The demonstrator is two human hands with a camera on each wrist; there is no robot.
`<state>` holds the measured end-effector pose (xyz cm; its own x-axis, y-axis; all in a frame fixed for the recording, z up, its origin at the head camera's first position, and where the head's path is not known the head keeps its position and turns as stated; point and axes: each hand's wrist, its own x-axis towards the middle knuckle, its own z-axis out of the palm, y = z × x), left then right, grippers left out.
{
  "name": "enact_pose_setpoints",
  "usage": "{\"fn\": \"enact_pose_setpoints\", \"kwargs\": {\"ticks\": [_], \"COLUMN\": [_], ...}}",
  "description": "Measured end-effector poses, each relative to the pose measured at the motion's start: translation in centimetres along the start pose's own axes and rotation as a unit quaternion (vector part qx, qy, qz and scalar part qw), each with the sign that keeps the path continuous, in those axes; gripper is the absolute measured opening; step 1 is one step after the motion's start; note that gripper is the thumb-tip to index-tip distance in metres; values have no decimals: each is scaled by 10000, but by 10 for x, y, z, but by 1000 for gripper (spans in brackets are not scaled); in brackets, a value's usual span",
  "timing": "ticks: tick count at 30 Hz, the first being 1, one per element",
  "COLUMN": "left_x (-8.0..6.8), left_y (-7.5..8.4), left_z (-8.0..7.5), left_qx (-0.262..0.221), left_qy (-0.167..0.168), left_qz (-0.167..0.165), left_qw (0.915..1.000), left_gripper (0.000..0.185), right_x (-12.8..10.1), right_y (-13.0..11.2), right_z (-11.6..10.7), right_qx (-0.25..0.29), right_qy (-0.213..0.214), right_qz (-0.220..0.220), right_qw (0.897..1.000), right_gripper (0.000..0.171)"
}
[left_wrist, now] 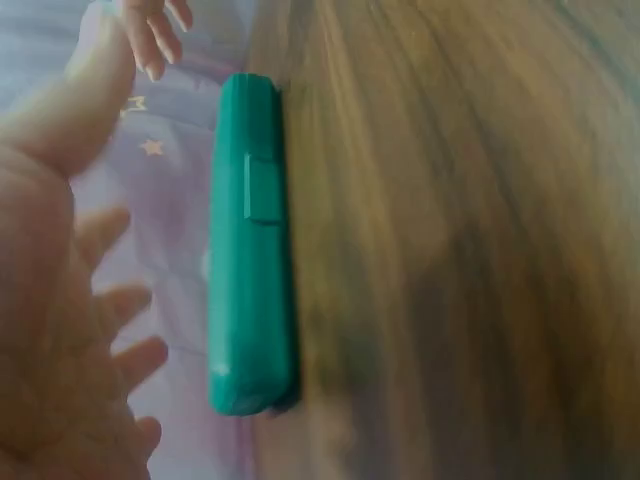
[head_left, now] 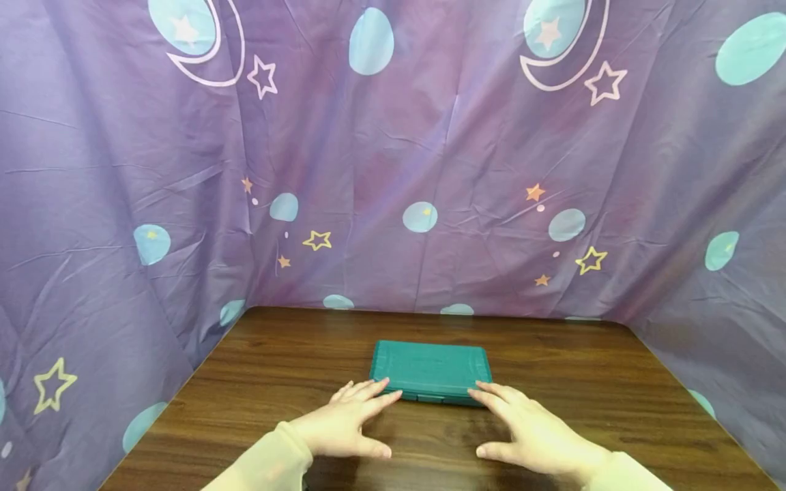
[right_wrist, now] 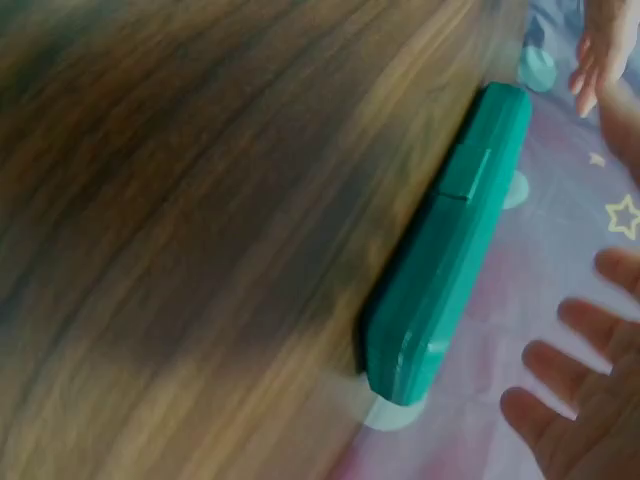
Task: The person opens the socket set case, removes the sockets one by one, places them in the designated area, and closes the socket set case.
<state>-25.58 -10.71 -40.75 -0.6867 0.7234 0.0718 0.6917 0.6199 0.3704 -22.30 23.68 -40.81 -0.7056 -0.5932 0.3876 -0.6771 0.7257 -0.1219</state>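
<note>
From the head view I see the case [head_left: 431, 372] flat on the table [head_left: 614, 382], my left hand [head_left: 344, 423] and right hand [head_left: 531, 429] spread, fingertips at its near corners. Both wrist views show splayed fingers beside the case, gripping nothing. I'd press evenly, thumbs near the latch [left_wrist: 262, 188].

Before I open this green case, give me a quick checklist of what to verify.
1. Case lies flat on the table: ok.
2. Lid closed: ok.
3. Latch faces the person: ok.
4. Left hand at the near left corner, fingers straight: ok.
5. Right hand at the near right corner, fingers straight: ok.
6. Fingertips touch the case: cannot tell.
</note>
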Motion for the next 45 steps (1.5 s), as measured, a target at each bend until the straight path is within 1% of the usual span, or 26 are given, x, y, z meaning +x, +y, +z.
{"fn": "enact_pose_setpoints", "kwargs": {"ticks": [3,7,10,14,17,20,23,29,32,36,38,41,45], "left_x": [9,24,36,54,65,74,81,92,96,101,101,100,101], "left_y": [-3,-10,-16,-21,-22,-24,-28,-31,-32,-38,-40,-41,-39], "left_z": [8,17,22,24,23,23,25,22,19,20,22,25,24], "left_qx": [-506,-893,-936,-805,-760,-681,-447,-153,15,316,453,597,761], "left_qy": [202,566,778,982,1014,965,891,687,577,362,207,47,14], "left_qz": [-425,-805,-962,-1053,-1101,-1175,-1222,-1218,-1291,-1402,-1441,-1441,-1392], "left_qw": [9976,9911,9879,9863,9858,9860,9875,9901,9899,9890,9883,9877,9873], "left_gripper": [80,77,75,73,72,72,74,78,82,91,95,93,89], "right_x": [7,21,33,48,56,62,65,67,68,70,71,70,70], "right_y": [2,3,2,0,0,1,2,3,4,3,1,0,4], "right_z": [6,15,22,33,41,48,53,60,63,66,67,65,62], "right_qx": [323,429,458,555,579,550,568,617,636,677,674,607,336], "right_qy": [-110,-200,-236,-251,-227,-168,-133,-228,-276,-360,-409,-563,-834], "right_qz": [399,607,726,831,778,631,545,610,670,864,1022,1326,1774], "right_qw": [9986,9970,9960,9947,9950,9963,9968,9960,9953,9933,9916,9877,9800], "right_gripper": [69,63,60,57,55,53,51,48,49,53,56,61,71]}}
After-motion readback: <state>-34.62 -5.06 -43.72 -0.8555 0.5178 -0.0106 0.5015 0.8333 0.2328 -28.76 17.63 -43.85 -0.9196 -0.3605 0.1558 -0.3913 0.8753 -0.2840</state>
